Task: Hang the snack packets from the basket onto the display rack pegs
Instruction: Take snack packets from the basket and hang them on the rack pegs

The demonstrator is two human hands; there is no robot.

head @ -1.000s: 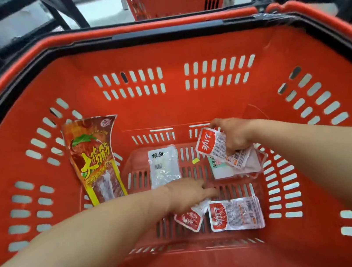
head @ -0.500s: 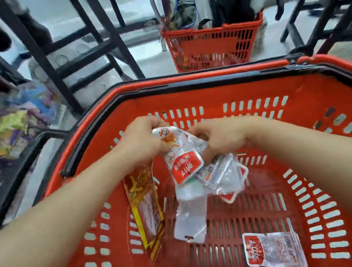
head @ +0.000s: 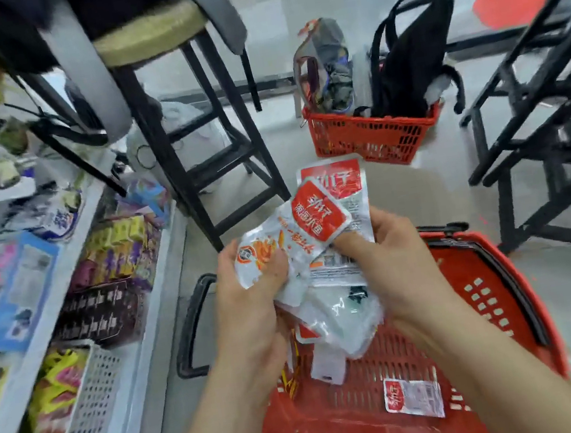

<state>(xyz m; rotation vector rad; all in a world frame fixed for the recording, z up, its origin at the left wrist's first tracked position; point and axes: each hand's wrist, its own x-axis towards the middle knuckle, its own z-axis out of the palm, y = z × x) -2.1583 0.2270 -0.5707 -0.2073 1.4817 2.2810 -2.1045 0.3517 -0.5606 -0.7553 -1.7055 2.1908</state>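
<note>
Red plastic is filling the lower middle of the view: the basket [head: 472, 272] is sitting on the floor beside the stocked shelving [head: 70, 258] at left, close enough for restocking. Above it both hands are sharing a fanned bunch of snack packets [head: 319, 226]. The left hand [head: 252, 296] is curling round the lower corner with its thumb pressing on the front, while the right hand [head: 395, 258] is pinching the packets behind, likely sorting them so that one can be separated for hanging. No pegs are showing plainly, so I cannot tell where the bunch is heading. One small red-and-white packet [head: 413, 397] is lying flat on the basket floor — not yet picked up.
</note>
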